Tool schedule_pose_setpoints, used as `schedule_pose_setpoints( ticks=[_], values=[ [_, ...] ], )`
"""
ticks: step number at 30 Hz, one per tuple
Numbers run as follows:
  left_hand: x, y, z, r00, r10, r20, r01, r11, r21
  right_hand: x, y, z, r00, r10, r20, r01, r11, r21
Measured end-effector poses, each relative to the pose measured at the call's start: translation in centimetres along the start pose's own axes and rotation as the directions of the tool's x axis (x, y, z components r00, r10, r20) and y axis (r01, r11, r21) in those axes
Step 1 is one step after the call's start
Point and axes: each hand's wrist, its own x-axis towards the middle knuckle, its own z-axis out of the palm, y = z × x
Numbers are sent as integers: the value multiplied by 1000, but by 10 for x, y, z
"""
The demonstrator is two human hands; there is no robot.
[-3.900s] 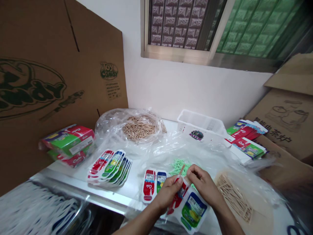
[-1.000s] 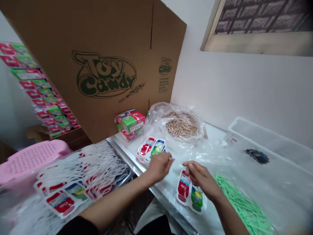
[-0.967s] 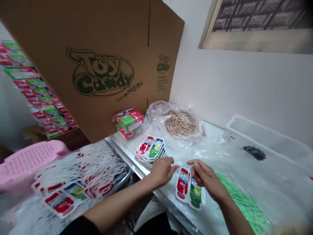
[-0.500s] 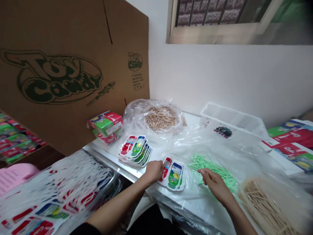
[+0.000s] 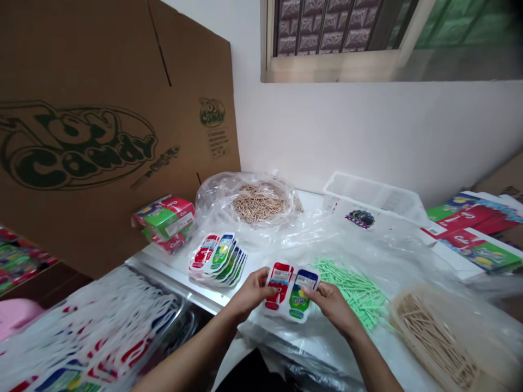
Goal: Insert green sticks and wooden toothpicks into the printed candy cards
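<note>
Between my hands is a red and green bottle-shaped packet (image 5: 291,291), a joined pair with white edges. My left hand (image 5: 254,291) grips its red side, thumb on the front. The green side is pinched by my right hand (image 5: 329,304), with the thumb over the yellow print. To the left, a fanned stack of similar packets (image 5: 216,260) lies on the white table (image 5: 163,267). Just beyond my right hand is a loose pile of light green sticks (image 5: 353,288).
A plastic bag of brown sticks (image 5: 259,204) lies at the back, near boxes (image 5: 167,218) and a large carton (image 5: 122,120). At right are a clear basket (image 5: 376,198), a container of brown sticks (image 5: 437,337) and flat printed boxes (image 5: 478,234). A packet-filled tray (image 5: 102,326) stands lower left.
My right hand has moved left from the green sticks to the packet and now grips its green side. The packet is raised and held between both hands. The view has shifted slightly.
</note>
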Motion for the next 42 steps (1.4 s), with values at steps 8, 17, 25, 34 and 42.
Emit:
schedule_pose_setpoints(
  ticks=[8, 17, 25, 34, 42],
  values=[
    [24, -20, 65, 988, -156, 24, 156, 944, -291, -43, -3, -22, 997, -36, -62, 19, 967, -256],
    [40, -32, 68, 986, -165, 20, 165, 984, -60, -109, 13, -184, 875, -142, -462, -381, 386, -840],
    [46, -30, 73, 985, -126, -121, 111, 986, -121, -19, 9, -127, 978, -126, -167, -162, 54, -985],
    [49, -28, 54, 979, -39, -201, 10, 989, -145, 29, 41, -105, 978, -117, -170, -173, -12, -985],
    [82, -29, 55, 888, 282, -364, -115, 902, 417, 25, 43, -122, 958, -202, -203, -198, 48, -979]
  ],
)
